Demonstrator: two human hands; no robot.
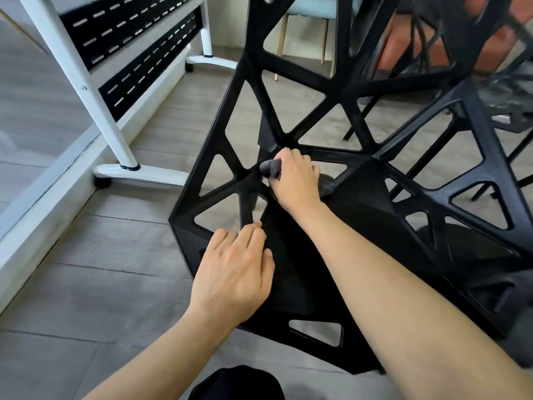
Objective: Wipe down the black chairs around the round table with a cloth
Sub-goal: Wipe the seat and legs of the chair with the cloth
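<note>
A black chair (pixel 363 180) with a lattice of triangular cut-outs fills the middle and right of the head view. My right hand (pixel 297 180) grips a dark grey cloth (pixel 269 168) and presses it on the struts where the seat meets the backrest. The cloth's ends stick out on both sides of the hand. My left hand (pixel 233 272) lies flat on the seat's left front part, fingers straight, holding nothing.
A white-framed desk on castors (pixel 115 137) with black perforated panels stands to the left. A second black chair (pixel 507 116) and a round table's edge (pixel 522 27) are at the right. A pale blue chair with wooden legs (pixel 311 10) is behind. Grey plank floor (pixel 86 284) lies below.
</note>
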